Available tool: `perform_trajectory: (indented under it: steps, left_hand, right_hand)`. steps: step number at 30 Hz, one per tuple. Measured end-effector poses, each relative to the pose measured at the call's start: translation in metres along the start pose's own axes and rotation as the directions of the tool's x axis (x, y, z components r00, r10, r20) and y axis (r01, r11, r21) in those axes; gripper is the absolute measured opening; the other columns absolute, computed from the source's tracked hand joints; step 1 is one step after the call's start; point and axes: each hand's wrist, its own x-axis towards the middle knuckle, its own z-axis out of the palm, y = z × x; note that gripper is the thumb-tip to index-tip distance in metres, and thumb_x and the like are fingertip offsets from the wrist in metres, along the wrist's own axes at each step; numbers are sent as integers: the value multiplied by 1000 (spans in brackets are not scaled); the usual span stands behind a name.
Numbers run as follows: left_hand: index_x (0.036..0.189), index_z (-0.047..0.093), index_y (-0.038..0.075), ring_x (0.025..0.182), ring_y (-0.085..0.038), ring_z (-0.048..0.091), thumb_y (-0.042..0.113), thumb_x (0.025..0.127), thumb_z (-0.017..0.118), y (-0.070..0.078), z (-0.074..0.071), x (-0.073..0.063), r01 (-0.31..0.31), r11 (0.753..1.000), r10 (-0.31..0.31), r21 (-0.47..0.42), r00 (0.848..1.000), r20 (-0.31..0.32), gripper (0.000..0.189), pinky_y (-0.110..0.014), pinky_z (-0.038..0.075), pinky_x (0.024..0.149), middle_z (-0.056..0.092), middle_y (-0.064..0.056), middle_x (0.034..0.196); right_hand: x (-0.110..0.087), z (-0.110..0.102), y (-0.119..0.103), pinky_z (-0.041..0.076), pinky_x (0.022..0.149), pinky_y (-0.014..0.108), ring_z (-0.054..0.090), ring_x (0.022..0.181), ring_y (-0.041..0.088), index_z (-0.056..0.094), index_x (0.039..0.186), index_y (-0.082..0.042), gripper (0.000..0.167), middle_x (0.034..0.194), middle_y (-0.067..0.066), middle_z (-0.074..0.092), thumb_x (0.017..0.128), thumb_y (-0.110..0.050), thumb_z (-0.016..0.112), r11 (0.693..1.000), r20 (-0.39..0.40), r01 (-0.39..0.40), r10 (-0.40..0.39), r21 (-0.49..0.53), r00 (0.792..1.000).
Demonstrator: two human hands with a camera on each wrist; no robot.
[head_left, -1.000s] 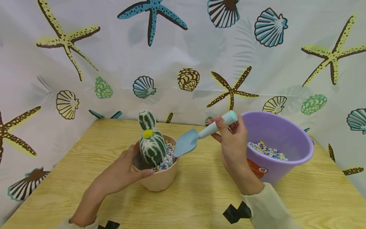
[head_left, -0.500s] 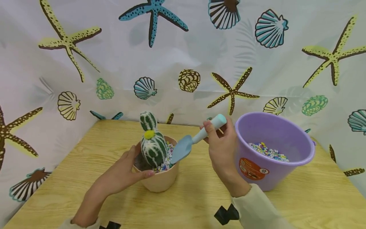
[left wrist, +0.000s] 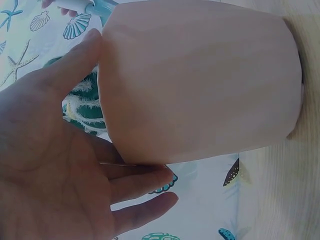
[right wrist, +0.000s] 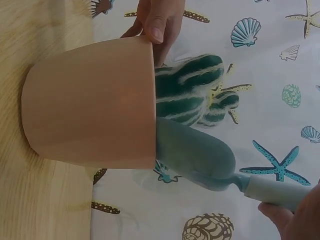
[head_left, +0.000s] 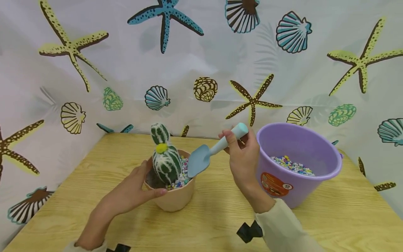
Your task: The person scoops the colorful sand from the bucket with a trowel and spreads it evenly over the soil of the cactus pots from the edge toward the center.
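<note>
A peach flower pot (head_left: 174, 199) stands on the table with a fuzzy green cactus (head_left: 167, 164) bearing a yellow flower. Small multicoloured pebbles (head_left: 182, 181) lie along the right side inside it; the left side shows a dark surface. My left hand (head_left: 126, 192) holds the pot by its rim, thumb at the front and fingers round the left side. With my right hand (head_left: 244, 159) I grip the pale blue handle of a garden trowel (head_left: 199, 161). Its blade slants down with the tip at the pot's right rim, as the right wrist view also shows for the trowel (right wrist: 200, 155).
A purple bucket (head_left: 294, 189) with an orange label stands to the right, close to my right hand, with more multicoloured pebbles (head_left: 291, 165) at its bottom. Behind the wooden table (head_left: 214, 217) hangs a white cloth (head_left: 182, 66) printed with starfish and shells.
My right hand has moved left, away from the bucket's front, with the trowel. The blade dipped at the pot's right rim, then turned slightly. My left hand stays on the pot.
</note>
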Motion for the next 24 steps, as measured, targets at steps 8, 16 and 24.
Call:
perform_trajectory:
  steps: [8, 16, 24]
  left_hand:
    - [151, 4, -5, 138, -51, 17, 55, 84, 64, 1, 1, 1, 23, 1000, -23, 14, 1000, 9, 107, -67, 25, 105, 14, -32, 153]
    - [151, 5, -4, 138, -52, 17, 55, 84, 63, 2, 2, 0, 37, 999, -37, 13, 999, 14, 107, -68, 25, 104, 13, -33, 153]
    - [151, 5, -5, 138, -51, 18, 55, 84, 64, 3, 2, -2, 17, 1000, -16, 26, 1000, -4, 107, -67, 25, 105, 18, -30, 153]
  right_hand:
    - [0, -1, -4, 59, 70, 34, 69, 82, 12, 50, 112, 4, 22, 96, 18, 64, 94, -5, 58, 998, 20, -59, 59, 4, 998]
    - [0, -1, 3, 59, 69, 34, 69, 82, 17, 50, 107, 6, 20, 91, 10, 63, 93, -5, 59, 998, 14, -67, 67, 3, 998]
    - [6, -6, -1, 58, 71, 36, 69, 80, 12, 51, 106, 3, 15, 90, 8, 63, 94, -5, 57, 998, 25, -56, 56, 23, 998]
